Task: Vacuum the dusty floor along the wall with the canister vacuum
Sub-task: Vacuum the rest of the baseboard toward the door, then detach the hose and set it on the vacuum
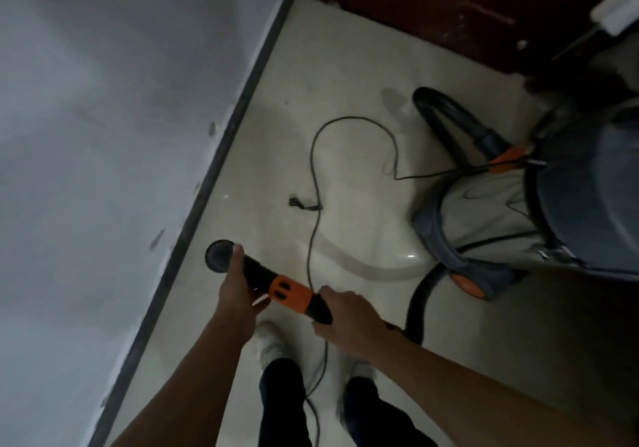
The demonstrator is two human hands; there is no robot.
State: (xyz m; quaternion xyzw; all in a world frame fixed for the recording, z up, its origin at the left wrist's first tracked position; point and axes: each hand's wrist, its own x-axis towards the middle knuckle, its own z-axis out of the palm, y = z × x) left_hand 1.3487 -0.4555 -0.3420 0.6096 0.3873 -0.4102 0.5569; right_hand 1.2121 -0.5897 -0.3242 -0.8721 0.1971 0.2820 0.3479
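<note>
both hands hold the hose end point(292, 296) of the vacuum, a black tube with an orange collar. the left hand point(238, 287) is wrapped round the black part just behind the open round mouth point(219, 256). the right hand point(345, 315) grips the tube just behind the collar, where the black hose point(416, 308) leaves toward the canister vacuum point(501, 218).

the canister sits by the right edge of the floor point(345, 66), well apart from the wall point(103, 101). the mouth is near the floor's left edge, just beside the dark baseboard point(221, 163). it looks lifted and turned upward, not down on the tiles. no wand or floor head shows on it.

the power cord point(318, 170) loops over the middle of the floor and runs back between the person's 2 white shoes point(269, 343). a short dark piece point(304, 204) lies by the cord; whether it is a plug cannot be told.

the job looks barely started. specks and smudges show on the tiles along the baseboard, with no cleaner swath among them. the whole strip up to the far corner by the dark red door point(449, 4) seems left to do, once the mouth goes down to the floor. whether the machine is running cannot be told.
</note>
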